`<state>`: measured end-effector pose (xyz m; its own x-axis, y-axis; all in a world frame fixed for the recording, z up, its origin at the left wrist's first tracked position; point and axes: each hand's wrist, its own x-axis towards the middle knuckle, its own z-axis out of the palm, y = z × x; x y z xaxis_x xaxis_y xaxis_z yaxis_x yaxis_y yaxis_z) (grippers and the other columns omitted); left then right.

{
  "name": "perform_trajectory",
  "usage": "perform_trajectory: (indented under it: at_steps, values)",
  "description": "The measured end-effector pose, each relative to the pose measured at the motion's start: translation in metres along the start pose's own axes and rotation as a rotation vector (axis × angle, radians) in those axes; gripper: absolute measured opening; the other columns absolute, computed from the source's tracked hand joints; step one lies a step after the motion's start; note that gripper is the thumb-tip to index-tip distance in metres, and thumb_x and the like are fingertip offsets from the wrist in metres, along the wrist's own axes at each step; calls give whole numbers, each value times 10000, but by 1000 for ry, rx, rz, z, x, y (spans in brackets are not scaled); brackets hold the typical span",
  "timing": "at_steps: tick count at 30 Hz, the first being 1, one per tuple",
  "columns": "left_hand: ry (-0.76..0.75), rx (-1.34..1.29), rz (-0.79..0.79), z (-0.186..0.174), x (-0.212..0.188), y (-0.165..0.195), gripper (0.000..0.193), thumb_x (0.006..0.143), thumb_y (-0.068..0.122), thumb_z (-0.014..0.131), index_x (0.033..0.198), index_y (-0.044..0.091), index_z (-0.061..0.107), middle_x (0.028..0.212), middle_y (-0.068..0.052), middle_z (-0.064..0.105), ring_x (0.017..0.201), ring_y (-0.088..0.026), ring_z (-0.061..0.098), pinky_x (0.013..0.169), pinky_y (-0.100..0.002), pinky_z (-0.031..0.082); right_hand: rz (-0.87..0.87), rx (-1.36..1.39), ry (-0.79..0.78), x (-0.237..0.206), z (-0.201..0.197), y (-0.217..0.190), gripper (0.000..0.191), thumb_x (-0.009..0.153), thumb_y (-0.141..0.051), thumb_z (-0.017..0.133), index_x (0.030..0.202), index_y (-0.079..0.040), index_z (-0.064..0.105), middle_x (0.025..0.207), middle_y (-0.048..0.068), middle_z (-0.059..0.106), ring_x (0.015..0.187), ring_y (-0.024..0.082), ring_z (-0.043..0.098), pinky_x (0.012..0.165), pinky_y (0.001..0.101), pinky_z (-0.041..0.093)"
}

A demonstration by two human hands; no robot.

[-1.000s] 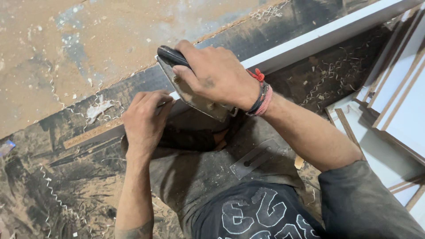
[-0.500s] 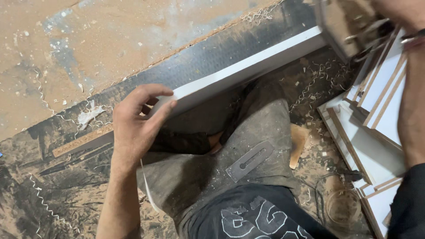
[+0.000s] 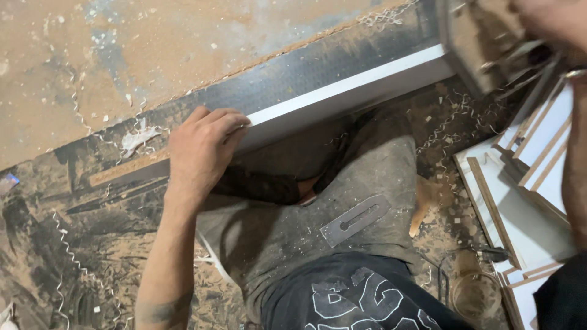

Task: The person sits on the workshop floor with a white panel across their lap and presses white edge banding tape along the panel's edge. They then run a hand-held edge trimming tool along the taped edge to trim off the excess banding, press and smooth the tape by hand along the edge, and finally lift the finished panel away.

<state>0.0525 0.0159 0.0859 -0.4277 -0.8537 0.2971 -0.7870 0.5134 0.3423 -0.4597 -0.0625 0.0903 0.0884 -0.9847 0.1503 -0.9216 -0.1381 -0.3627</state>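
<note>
Where shavings (image 3: 67, 241) litter, left hand (image 3: 199, 150) on white-edged board (image 3: 342, 91) (slotted blade (image 3: 354, 220) nearby).

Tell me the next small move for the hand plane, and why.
Probably bring the hand plane, lifted and blurred in the right hand, down onto the board's white edge. The left hand braces that edge near its bare wooden end, and shavings lie alongside.

Right hand (image 3: 550, 18) blurred, cut off by top edge; held tool (image 3: 483, 43) indistinct.

Slotted metal plate (image 3: 354, 220) on lap; stacked white panels (image 3: 532, 201).
</note>
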Motion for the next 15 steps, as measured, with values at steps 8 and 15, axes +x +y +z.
perform_trajectory:
  at_steps: [8, 15]
  values:
    - [29, -40, -74, 3, -19, -17, 79, 903, 245, 792, 908, 173, 760, 913, 33, 751, 812, -226, 633, 679, -371, 518, -383, 308, -142, 7, 55, -208, 386, 1093, -375, 630, 1277, -36, 648, 953, 205, 713, 856, 367, 721, 734, 445, 555]
    - [29, 103, -172, -46, -73, -58, 102, 886, 278, 813, 932, 190, 786, 841, -10, 728, 793, -250, 648, 675, -405, 522, -543, 400, -127, -9, 116, -365, 288, 1042, -306, 609, 1149, -46, 546, 780, 195, 685, 717, 433, 669, 629, 533, 503]
